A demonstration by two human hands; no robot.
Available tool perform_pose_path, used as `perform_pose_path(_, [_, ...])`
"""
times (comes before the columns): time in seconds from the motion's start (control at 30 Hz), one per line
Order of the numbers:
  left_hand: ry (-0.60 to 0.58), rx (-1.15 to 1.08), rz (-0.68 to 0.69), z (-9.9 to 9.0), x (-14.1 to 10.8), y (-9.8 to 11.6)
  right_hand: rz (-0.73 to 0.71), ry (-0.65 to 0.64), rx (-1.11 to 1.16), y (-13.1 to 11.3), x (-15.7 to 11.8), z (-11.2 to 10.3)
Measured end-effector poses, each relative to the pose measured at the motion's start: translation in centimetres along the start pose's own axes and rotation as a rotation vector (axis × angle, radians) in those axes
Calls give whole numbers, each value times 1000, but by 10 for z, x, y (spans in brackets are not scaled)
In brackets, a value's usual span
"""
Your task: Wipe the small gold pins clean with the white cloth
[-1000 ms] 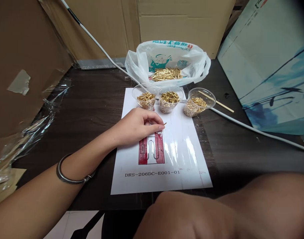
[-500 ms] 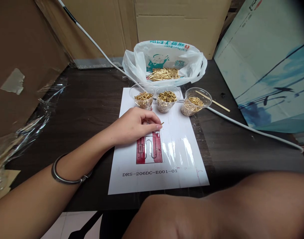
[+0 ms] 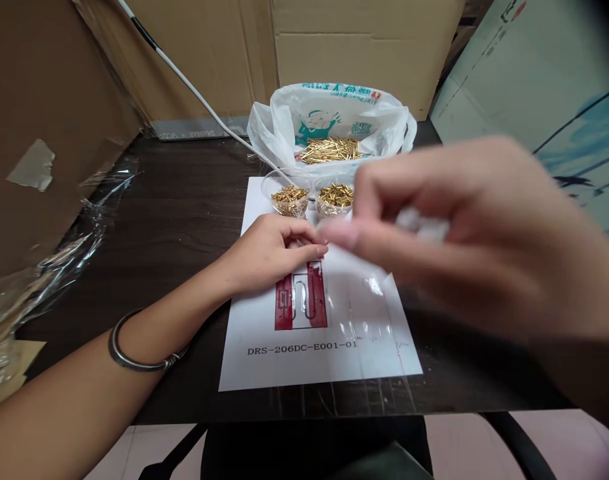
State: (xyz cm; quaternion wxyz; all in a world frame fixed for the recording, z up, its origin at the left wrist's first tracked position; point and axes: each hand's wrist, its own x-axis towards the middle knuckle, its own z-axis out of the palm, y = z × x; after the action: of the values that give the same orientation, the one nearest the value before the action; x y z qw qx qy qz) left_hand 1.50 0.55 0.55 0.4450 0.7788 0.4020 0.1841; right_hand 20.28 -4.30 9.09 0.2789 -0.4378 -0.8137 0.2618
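Note:
My left hand (image 3: 274,255) rests over the top of the printed sheet (image 3: 249,307), thumb and forefinger pinched; the small brass pin seen there earlier is hidden now. My right hand (image 3: 449,233), blurred, is raised at the right with fingers curled and its thumb tip beside my left fingertips. Anything in its pinch is too small and smeared to make out. Beyond my left hand stand a clear cup of small brass parts (image 3: 290,196) and a second such cup (image 3: 334,197). A red and white drawing (image 3: 300,297) is on the sheet.
An open white plastic bag (image 3: 279,130) holding long brass pins (image 3: 332,151) stands behind the cups. A white cable (image 3: 204,103) runs down from the upper left. Cardboard (image 3: 349,60) stands at the back, and crumpled clear film (image 3: 59,267) lies at the left.
My right hand has come up from the lower right to my left fingertips and now covers the third cup and the wooden stick. My left hand has barely moved.

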Motion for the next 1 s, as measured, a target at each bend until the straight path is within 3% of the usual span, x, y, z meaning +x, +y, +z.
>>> perform_pose_path(0.03, [23,-8,3,0,0,0,-13,53,-261,14,3,-11])
perform_pose_path(0.1, [62,-21,8,1,0,-2,28,17,-616,42,9,-31])
perform_pose_path(0.23, [96,26,9,4,0,-3,171,-67,-903,76,16,-53])
perform_pose_path(0.4, [117,29,-3,7,1,1,299,-267,-797,77,21,-48])
perform_pose_path(0.7, [175,21,-5,10,-1,0,263,-149,-640,110,28,-37])
perform_pose_path(1.0, [170,11,5,11,0,-1,193,-139,-555,109,30,-34])
